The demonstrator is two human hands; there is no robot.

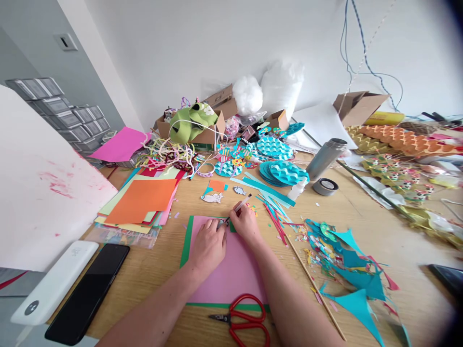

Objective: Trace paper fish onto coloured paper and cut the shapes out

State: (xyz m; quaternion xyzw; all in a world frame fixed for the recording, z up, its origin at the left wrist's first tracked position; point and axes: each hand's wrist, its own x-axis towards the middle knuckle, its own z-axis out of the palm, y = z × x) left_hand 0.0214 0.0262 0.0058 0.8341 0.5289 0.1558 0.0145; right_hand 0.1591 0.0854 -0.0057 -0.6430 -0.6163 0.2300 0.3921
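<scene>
A pink sheet of paper lies over a green sheet on the wooden table. My left hand rests palm down on the pink sheet, fingers stretched out, its fingertips by a small greyish cutout that is mostly hidden. Gripped in my right hand is a pen, its tip down beside the left fingertips. A bit of dark green paper shows under the right hand. Red-handled scissors lie at the sheet's near edge. Fish-shaped paper cutouts lie just beyond.
Stacked coloured paper, a black phone and a white power bank are on the left. To the right lie a thin stick, teal paper scraps, a steel flask and its lid. Craft supplies crowd the back.
</scene>
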